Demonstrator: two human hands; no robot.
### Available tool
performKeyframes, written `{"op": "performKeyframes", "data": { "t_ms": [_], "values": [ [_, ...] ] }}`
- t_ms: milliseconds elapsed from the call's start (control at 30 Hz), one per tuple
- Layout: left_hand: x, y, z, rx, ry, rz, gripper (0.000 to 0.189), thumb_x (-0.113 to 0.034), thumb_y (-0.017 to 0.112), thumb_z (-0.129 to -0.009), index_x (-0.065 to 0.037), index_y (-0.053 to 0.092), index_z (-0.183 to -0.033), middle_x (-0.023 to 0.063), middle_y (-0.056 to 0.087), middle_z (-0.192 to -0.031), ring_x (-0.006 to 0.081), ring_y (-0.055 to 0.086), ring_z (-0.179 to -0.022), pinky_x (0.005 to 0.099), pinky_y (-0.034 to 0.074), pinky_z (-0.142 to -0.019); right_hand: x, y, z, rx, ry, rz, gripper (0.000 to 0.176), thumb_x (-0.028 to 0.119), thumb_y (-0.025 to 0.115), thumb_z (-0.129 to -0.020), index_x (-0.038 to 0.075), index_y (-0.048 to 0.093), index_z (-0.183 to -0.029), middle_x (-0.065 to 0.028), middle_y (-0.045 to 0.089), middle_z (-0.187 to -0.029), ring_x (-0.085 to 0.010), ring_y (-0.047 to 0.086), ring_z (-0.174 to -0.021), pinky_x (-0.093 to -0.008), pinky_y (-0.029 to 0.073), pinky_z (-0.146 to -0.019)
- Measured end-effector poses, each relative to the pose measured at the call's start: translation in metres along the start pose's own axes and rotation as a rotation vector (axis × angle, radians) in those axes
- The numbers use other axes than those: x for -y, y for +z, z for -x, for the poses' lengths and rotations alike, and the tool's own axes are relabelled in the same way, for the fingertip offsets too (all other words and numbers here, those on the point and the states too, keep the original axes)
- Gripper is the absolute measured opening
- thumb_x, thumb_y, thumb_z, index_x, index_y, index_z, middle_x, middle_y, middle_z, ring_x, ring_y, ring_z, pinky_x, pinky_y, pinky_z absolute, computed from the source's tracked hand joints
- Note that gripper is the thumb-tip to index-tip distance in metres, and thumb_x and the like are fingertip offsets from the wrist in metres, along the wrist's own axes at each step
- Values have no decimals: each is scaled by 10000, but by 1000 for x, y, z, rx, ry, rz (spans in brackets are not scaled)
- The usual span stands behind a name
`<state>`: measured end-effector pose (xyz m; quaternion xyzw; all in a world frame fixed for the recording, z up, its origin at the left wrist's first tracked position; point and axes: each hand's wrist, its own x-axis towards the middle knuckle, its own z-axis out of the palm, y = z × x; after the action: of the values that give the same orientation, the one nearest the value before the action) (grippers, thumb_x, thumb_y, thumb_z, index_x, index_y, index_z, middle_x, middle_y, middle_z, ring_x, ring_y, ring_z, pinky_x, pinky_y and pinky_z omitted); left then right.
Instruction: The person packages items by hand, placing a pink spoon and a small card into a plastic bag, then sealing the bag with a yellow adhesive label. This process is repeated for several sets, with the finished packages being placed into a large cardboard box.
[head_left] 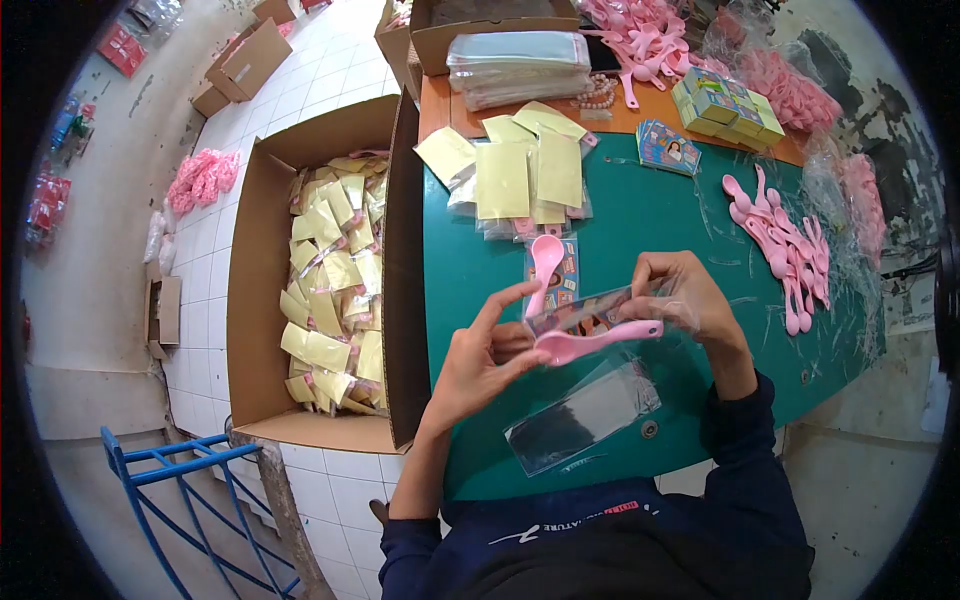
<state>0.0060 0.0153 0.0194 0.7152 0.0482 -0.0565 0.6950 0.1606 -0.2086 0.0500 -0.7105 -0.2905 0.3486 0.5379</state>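
Note:
Between both hands is a printed card (590,314) in clear plastic, just above the green table. My left hand (487,355) pinches the card's left end together with the bowl of a pink spoon (590,343), which lies along the card's near side. My right hand (680,297) is closed on the clear plastic at the card's right end. Another pink spoon (546,262) rests bowl-up beyond my left fingers, on or beside a second printed card (566,268). Below the hands lies a stack of clear plastic bags (583,417).
A large cardboard box (408,300) of packed sachets stands left of the green table (470,470). Yellow-backed packets (502,180) lie at the table's back left. At right are pink spoons (785,245), with small cards (668,150) and yellow card stacks (727,108) farther back.

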Motion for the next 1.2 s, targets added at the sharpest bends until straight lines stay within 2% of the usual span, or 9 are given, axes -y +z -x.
{"op": "performKeyframes", "data": {
  "t_ms": [100,200,233,367,467,600,800,1067,1200],
  "values": [
    [6,15,-6,-362,233,-263,598,-102,596,-889,-73,268,-1388,156,638,-978,210,646,-927,300,546,-735,18,15,7,-265,-131,177,187,109,719,-750,24,650,-901,-67,650,-810,-138,606,-739,-282,491,-669],
    [7,29,2,-58,-85,463,592,-174,435,-975,-82,81,-1440,200,590,-1078,266,631,-974,347,554,-767,29,31,11,-139,-308,506,327,143,718,-744,47,618,-1040,-112,649,-952,-234,612,-857,-330,498,-745],
    [6,30,3,22,-185,492,625,-224,328,-1004,-117,-108,-1440,220,585,-1092,272,621,-1000,367,548,-799,30,34,14,75,-306,588,458,215,701,-760,70,552,-1169,-137,565,-1183,-319,536,-1066,-400,458,-862],
    [25,35,19,-31,-239,529,725,-177,383,-989,-134,-199,-1420,227,599,-1099,269,619,-1012,361,549,-797,14,55,23,317,-330,716,482,301,628,-809,95,501,-1227,-103,387,-1390,-322,383,-1263,-442,358,-981],
    [27,38,33,-54,-205,310,705,-84,406,-971,-185,-101,-1451,232,580,-1143,285,588,-1072,355,531,-819,-10,65,9,65,-427,993,432,276,606,-829,93,511,-1208,-105,404,-1378,-311,382,-1266,-442,349,-991],
    [37,42,38,-83,-213,257,697,-65,424,-961,-170,-59,-1453,221,592,-1137,267,603,-1045,348,535,-811,-19,76,7,-1,-453,1023,381,237,619,-815,84,531,-1153,-101,452,-1311,-296,397,-1240,-458,362,-956],
    [24,38,53,-126,-258,182,634,-90,397,-975,-152,-9,-1457,195,608,-1114,246,608,-1028,348,536,-814,-13,94,21,133,-453,802,282,183,681,-739,74,543,-959,-90,490,-1002,-277,471,-1036,-428,382,-853],
    [31,43,69,-218,-220,395,625,-72,402,-965,-86,9,-1451,189,644,-1041,219,637,-967,332,519,-836,-22,116,27,133,-479,846,270,156,709,-721,67,543,-914,-99,485,-957,-308,474,-975,-404,373,-807],
    [35,43,69,-176,-185,255,641,-62,376,-974,-116,-47,-1454,208,600,-1083,206,613,-980,327,487,-889,-20,115,28,161,-435,785,246,138,698,-732,62,531,-897,-110,473,-931,-318,471,-975,-404,368,-795]
  ]
}}
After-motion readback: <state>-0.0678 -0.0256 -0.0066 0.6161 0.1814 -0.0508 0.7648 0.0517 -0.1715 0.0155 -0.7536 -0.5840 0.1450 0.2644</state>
